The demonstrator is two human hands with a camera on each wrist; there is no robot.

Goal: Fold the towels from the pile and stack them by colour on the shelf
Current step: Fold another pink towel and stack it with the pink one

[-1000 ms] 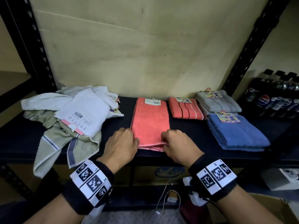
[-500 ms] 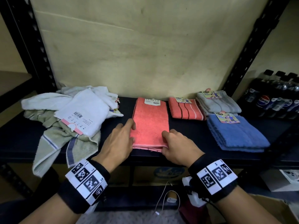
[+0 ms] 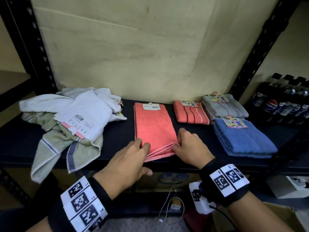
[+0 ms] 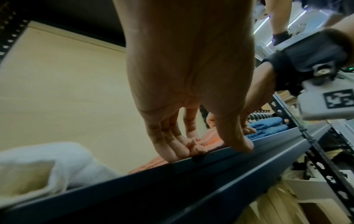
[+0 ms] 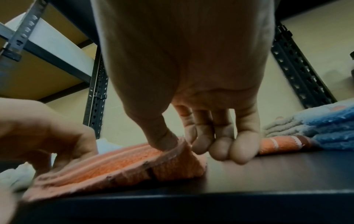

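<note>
A coral towel (image 3: 154,126) lies folded lengthwise in the middle of the black shelf (image 3: 117,131). My left hand (image 3: 143,148) rests its straight fingers on the towel's near left corner, its thumb down at the shelf's front lip (image 4: 239,153). In the left wrist view the left hand (image 4: 201,148) bunches the cloth slightly under the fingertips. My right hand (image 3: 177,144) pinches the near right corner, which the right wrist view shows raised under the right hand (image 5: 187,144), thumb on top. The unfolded pile (image 3: 66,118) of white and green towels lies at the left.
Right of the coral towel sit a folded striped coral towel (image 3: 192,113), a folded grey stack (image 3: 224,106) and a folded blue stack (image 3: 244,139). Cola bottles (image 3: 284,101) stand beyond the right upright. Boxes and a cable lie under the shelf.
My left hand reached along the towel's left edge, then drew back to the near left corner. My right hand stayed at the near right corner, holding it.
</note>
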